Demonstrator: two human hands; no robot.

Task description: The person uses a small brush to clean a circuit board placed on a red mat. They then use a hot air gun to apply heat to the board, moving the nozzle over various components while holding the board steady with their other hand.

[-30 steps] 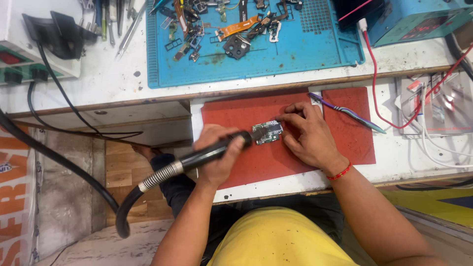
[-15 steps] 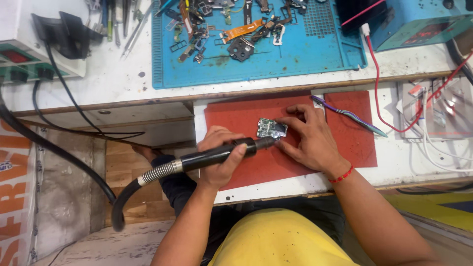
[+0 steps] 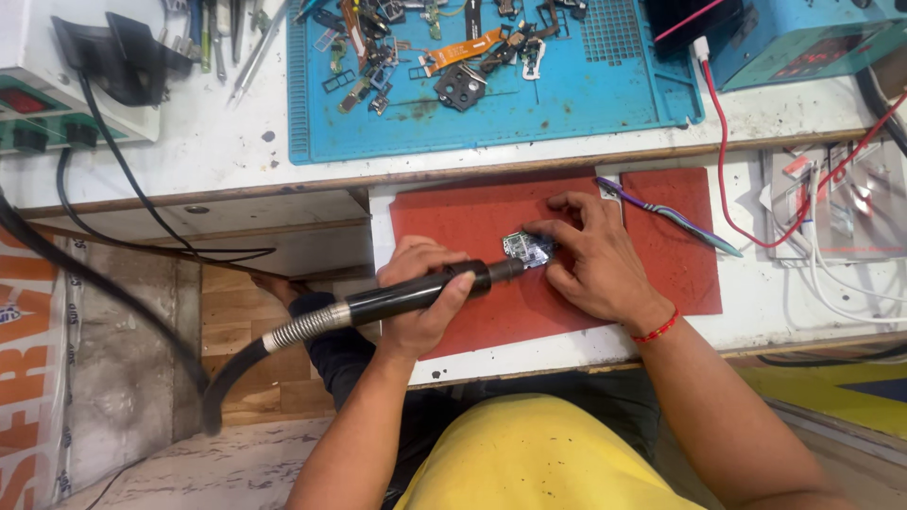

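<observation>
From the head view, the left hand [image 3: 420, 302], gripping the black hot-air handpiece [image 3: 425, 291], has levelled its nozzle onto the small circuit board [image 3: 525, 249], which the right hand [image 3: 590, 260] pins fingers-down on the red mat [image 3: 472, 222].

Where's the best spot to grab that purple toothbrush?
Probably the toothbrush by the middle of its thin handle, pinched from above. It lies flat and slanted on the red mat, just right of the right hand, with bare mat either side.
</observation>
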